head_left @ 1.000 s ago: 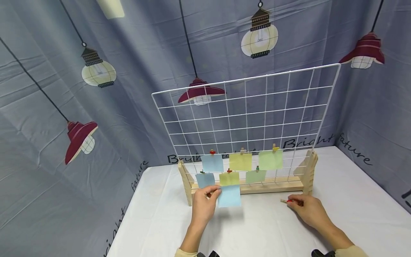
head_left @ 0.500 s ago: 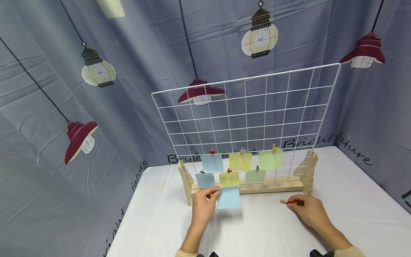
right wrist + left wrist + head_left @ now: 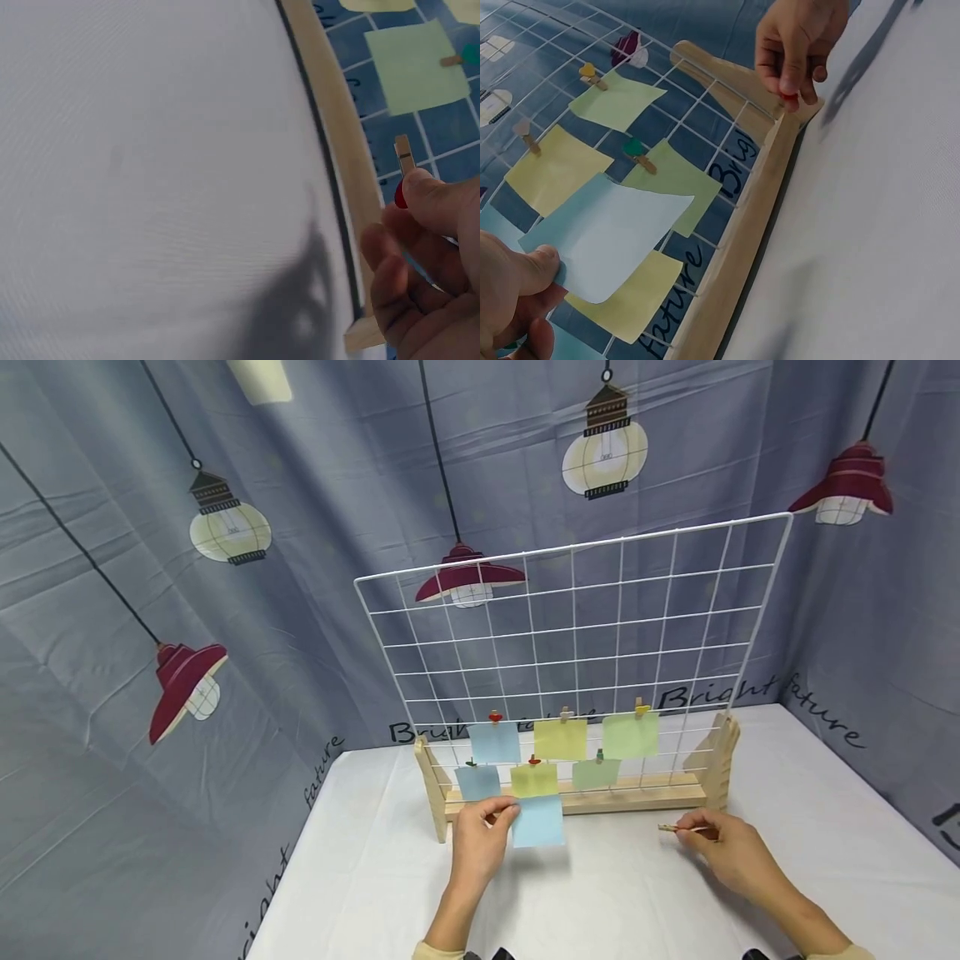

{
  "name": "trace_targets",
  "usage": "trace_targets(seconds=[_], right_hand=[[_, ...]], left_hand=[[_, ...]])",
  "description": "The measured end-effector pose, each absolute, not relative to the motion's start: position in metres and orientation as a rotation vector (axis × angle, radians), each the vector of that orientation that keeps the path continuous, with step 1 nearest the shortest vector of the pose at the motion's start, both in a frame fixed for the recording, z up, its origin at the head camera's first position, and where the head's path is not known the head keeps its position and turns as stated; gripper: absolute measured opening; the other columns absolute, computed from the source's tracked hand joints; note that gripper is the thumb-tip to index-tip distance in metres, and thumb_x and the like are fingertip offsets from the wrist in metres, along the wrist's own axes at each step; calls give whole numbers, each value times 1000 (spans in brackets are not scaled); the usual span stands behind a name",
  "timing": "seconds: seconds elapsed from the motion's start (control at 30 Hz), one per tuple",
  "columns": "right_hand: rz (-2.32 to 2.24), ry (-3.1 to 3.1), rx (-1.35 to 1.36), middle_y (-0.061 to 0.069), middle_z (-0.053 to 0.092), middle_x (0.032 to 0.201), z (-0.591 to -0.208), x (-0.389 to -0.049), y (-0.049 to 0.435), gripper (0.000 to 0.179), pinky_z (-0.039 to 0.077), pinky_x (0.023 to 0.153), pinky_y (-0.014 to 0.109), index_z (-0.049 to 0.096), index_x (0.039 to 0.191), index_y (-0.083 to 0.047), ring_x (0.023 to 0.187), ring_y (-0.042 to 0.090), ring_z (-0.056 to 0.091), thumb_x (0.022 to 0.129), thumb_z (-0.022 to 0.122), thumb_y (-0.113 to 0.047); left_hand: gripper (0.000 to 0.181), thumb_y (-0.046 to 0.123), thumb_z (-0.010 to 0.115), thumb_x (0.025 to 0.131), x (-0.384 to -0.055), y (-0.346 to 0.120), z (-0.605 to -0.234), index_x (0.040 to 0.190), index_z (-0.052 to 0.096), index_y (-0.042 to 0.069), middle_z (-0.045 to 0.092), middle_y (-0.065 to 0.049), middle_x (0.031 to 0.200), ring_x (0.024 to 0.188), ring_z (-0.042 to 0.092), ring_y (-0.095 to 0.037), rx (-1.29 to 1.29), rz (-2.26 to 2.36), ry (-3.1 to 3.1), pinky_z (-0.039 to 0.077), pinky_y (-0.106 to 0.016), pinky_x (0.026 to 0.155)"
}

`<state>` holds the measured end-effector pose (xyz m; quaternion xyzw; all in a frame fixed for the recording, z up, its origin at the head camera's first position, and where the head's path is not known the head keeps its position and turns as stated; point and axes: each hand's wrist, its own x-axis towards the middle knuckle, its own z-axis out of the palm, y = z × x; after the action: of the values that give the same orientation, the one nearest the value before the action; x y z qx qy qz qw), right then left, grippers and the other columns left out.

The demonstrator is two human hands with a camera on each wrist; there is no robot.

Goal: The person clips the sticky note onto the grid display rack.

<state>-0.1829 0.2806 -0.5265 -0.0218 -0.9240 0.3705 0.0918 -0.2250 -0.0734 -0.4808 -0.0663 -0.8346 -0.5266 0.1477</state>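
Observation:
My left hand (image 3: pixel 480 842) pinches a light blue paper note (image 3: pixel 538 822) by its upper left corner, in front of the lower part of a white wire grid (image 3: pixel 577 631). In the left wrist view the blue note (image 3: pixel 615 236) overlaps a yellow and a green note on the grid. To the right, near the grid's wooden foot, my right hand (image 3: pixel 723 852) pinches a small wooden clothespin (image 3: pixel 405 156) with a red decoration, its wooden end pointing away from the fingers. The clothespin's other end is hidden under the thumb.
Two rows of blue, yellow and green notes hang on the grid by small clothespins, among them a green note (image 3: pixel 630 735) at upper right. A wooden base (image 3: pixel 637 797) with two side feet carries the grid on a white table (image 3: pixel 600 902). Printed curtains surround it.
Both hands stay nearly in place with the note and the clothespin. The right hand has turned slightly, so less red shows on the clothespin. The head view has shifted a little.

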Motion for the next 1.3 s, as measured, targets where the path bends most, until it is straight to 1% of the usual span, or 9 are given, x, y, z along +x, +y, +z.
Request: trace_targets(seconds=[0.17,0.3,0.4,0.57,0.73,0.83,1.0,1.17,1.3], right_hand=[[1174,-2735,-81,1,75,96,-512,-177,278,10,48,64,23,68,100,-13,80,0,61,98,72,-22],[1192,-2692,-66,1,76,95,-504,-173,275,13,49,63,23,70,103,-13,79,-3,62,96,75,-23],[1174,-2652,-37,2,77,95,-498,-171,272,21,52,65,22,73,110,-11,79,-6,64,93,78,-22],[1128,-2649,-44,5,79,97,-486,-166,271,34,53,66,22,74,120,-8,82,-9,63,93,78,-29],[1134,-2665,-43,6,79,103,-479,-164,273,30,53,66,22,77,116,-10,81,-9,63,94,77,-30],[1140,-2655,-36,5,80,100,-476,-165,274,26,53,65,22,78,113,-11,80,-8,63,93,78,-27],[1114,-2649,-61,5,78,96,-472,-166,277,33,51,61,22,75,119,-8,78,-9,61,93,78,-28],[1110,-2677,-102,9,79,104,-467,-168,281,42,51,62,23,74,123,-7,81,-8,60,95,75,-38],[1101,-2654,-96,13,78,111,-463,-173,280,38,51,60,23,75,123,-7,79,-7,59,97,73,-35]], left_hand=[[5,15,81,88,-226,-67,-486,91,83,19,77,7,86,73,53,-4,-216,-1528,-2395,43,-21,61],[5,15,81,88,-227,-61,-489,91,83,18,78,6,89,73,53,-4,-228,-1567,-2401,43,-20,64],[6,14,82,87,-229,-57,-491,90,84,19,77,6,88,73,53,-4,-235,-1583,-2401,42,-20,65],[6,13,82,87,-231,-48,-494,90,84,18,77,6,86,72,52,-2,-264,-1603,-2387,42,-20,64],[7,14,81,88,-235,-33,-497,93,84,18,78,6,85,70,52,-1,-286,-1645,-2390,43,-20,63],[8,13,80,89,-237,-22,-497,95,84,16,77,6,85,70,51,-2,-308,-1675,-2396,43,-20,61],[9,13,79,90,-239,-1,-496,98,84,15,76,6,84,67,50,-1,-332,-1692,-2405,41,-19,58],[10,14,79,90,-241,20,-496,97,84,19,77,10,88,66,49,0,-308,-1709,-2427,40,-18,56],[8,14,82,87,-243,35,-496,94,84,19,77,11,86,64,49,1,-304,-1721,-2400,39,-17,56]])
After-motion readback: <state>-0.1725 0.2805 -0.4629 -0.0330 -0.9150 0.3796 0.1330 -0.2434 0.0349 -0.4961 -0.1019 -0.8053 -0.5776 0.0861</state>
